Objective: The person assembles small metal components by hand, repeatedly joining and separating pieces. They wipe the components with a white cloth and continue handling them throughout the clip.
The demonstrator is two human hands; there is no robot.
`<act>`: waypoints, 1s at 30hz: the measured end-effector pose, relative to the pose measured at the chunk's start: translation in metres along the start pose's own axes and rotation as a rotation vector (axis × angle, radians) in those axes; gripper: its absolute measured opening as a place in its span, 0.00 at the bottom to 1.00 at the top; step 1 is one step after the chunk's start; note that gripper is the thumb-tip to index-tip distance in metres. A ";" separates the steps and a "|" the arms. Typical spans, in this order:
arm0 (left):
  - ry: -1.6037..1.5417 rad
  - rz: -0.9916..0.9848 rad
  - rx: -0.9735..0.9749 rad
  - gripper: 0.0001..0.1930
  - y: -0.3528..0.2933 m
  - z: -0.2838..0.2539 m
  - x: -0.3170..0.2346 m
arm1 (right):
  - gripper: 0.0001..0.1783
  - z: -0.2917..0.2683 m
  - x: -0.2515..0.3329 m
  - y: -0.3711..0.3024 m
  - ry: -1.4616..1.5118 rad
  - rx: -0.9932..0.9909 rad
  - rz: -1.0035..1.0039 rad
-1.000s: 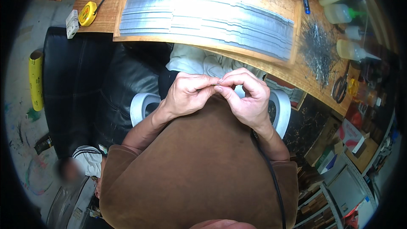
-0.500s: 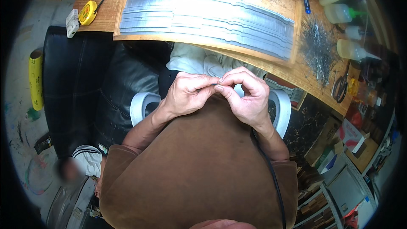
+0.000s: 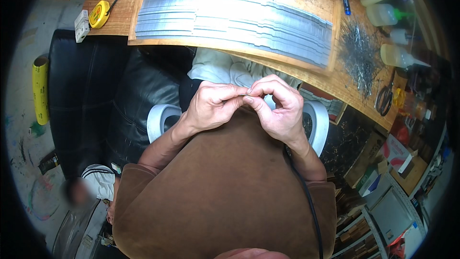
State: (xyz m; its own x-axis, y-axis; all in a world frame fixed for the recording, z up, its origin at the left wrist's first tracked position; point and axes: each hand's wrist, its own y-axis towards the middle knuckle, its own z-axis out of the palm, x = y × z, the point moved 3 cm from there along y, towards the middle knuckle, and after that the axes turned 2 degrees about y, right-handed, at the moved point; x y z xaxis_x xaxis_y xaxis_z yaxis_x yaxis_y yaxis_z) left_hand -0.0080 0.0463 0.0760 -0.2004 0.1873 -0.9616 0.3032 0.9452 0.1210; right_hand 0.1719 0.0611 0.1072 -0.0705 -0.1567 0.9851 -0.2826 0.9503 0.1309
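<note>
My left hand (image 3: 214,105) and my right hand (image 3: 277,108) meet in front of my chest, below the bench's front edge. Thumb and forefinger of each are pinched together on one small, thin, dark piece (image 3: 245,95). Only a sliver of it shows between the fingertips, so its kind is not clear. Beyond the hands, a shallow wooden tray (image 3: 201,43) holds rows of thin grey metal strips (image 3: 230,19), shining under bright light. To its right lies a loose heap of fine metal wires or pins (image 3: 359,57).
On the bench's right are black-handled scissors (image 3: 384,100), a blue marker (image 3: 346,5) and several squeeze bottles (image 3: 383,14). A yellow tape measure (image 3: 99,14) lies at the left. A black sofa (image 3: 86,91) stands left, with another person (image 3: 98,182) at lower left.
Both hands keep nearly the same place and pinch. The sliver between the fingertips looks slightly turned, and the right hand has shifted very slightly.
</note>
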 end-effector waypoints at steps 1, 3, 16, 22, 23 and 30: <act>-0.001 0.000 0.003 0.10 0.001 0.000 -0.001 | 0.07 0.000 0.000 0.000 0.001 0.001 0.001; -0.003 -0.001 0.008 0.10 0.002 -0.001 -0.003 | 0.07 0.000 -0.001 0.000 0.003 0.003 0.003; 0.001 -0.019 0.005 0.10 0.002 0.000 -0.002 | 0.07 -0.001 -0.001 0.000 0.013 0.007 -0.012; 0.001 -0.002 -0.007 0.10 0.001 0.000 0.000 | 0.07 -0.001 0.002 0.001 -0.012 0.016 -0.018; 0.002 -0.002 -0.005 0.10 0.001 -0.001 0.000 | 0.07 -0.001 0.001 0.002 -0.013 0.019 -0.019; 0.006 -0.016 0.018 0.09 0.003 -0.003 -0.004 | 0.08 0.000 0.003 0.002 -0.029 0.031 -0.036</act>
State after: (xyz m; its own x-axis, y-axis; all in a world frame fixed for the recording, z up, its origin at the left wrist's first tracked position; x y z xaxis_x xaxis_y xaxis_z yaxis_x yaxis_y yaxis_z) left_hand -0.0085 0.0494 0.0808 -0.2114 0.1739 -0.9618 0.3163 0.9433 0.1010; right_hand 0.1709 0.0629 0.1102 -0.0870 -0.1991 0.9761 -0.3150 0.9351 0.1626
